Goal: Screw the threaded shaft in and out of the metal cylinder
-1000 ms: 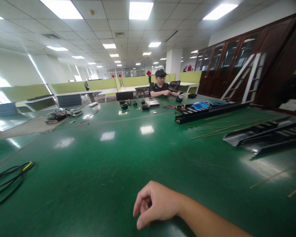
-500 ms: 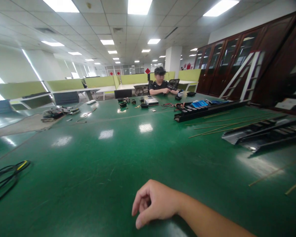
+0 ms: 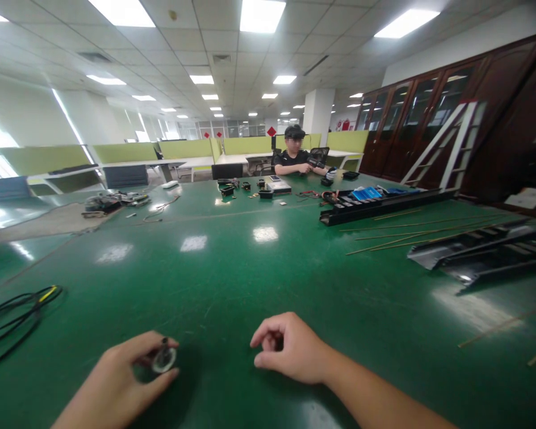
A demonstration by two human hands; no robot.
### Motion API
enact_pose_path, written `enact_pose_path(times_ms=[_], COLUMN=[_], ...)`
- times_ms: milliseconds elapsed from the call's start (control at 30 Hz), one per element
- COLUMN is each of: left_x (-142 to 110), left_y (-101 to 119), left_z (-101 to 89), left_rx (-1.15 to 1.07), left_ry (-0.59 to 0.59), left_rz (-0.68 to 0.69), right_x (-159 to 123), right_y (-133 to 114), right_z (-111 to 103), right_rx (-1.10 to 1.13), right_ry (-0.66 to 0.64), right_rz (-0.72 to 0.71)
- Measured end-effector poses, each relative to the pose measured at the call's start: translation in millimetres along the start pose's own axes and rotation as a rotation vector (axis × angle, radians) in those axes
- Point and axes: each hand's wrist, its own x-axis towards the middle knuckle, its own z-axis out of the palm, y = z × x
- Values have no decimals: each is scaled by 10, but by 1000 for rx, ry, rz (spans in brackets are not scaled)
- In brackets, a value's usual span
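My left hand (image 3: 116,376) is at the lower left, closed on a small round object (image 3: 164,360) with a pale, shiny rim and a dark stub on top. Its exact kind is too blurred to make out. The object sits between thumb and fingers, held a little above the green tabletop (image 3: 223,268). To the right, my right hand (image 3: 292,348) hovers over or rests on the same table, holding nothing. Its fingers are loosely curled, with a gap between thumb and forefinger.
A coiled black cable (image 3: 27,310) lies at the left. Black metal channels (image 3: 473,256) and thin rods (image 3: 397,238) lie on the right. Across the table a person (image 3: 295,158) holds a dark power tool (image 3: 315,162). Small black parts (image 3: 265,193) are scattered near them.
My left hand has come into view from the lower left with the small round object. My right hand has shifted slightly up and right. The view has tilted a little upward.
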Motion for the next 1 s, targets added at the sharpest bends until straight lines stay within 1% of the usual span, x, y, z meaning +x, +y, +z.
enact_pose_path(times_ms=[33,67,100,167,233,300,367,467,567,700,867,1000], left_x=[115,226,326,473,542,549,523,488,494,520,474,452], left_y=[140,285,420,616,678,628,529,415,393,380,309,320], left_z=[104,217,333,548,714,814,853,849,845,890,955,969], left_rx=[3,-2,-17,-79,-168,-224,-228,-214,-229,-249,-234,-252], left_ry=[-96,-146,-163,-149,-128,-140,-157,-162,-186,-205,-122,-114], left_rz=[51,95,132,124,104,104,112,125,185,259,174,209], right_x=[10,19,26,35,38,39,40,37,27,11,-2,0], right_y=[1,5,11,27,43,50,47,30,10,-2,-3,-21], right_z=[-25,-48,-65,-83,-81,-69,-58,-46,-36,-21,0,4], right_rx=[-20,-34,-41,-51,-86,-167,-257,-345,-404,-411,-426,-431], right_ry=[38,65,86,107,114,121,119,122,131,147,153,147], right_rz=[-24,-45,-61,-80,-86,-95,-98,-103,-101,-82,-82,-95])
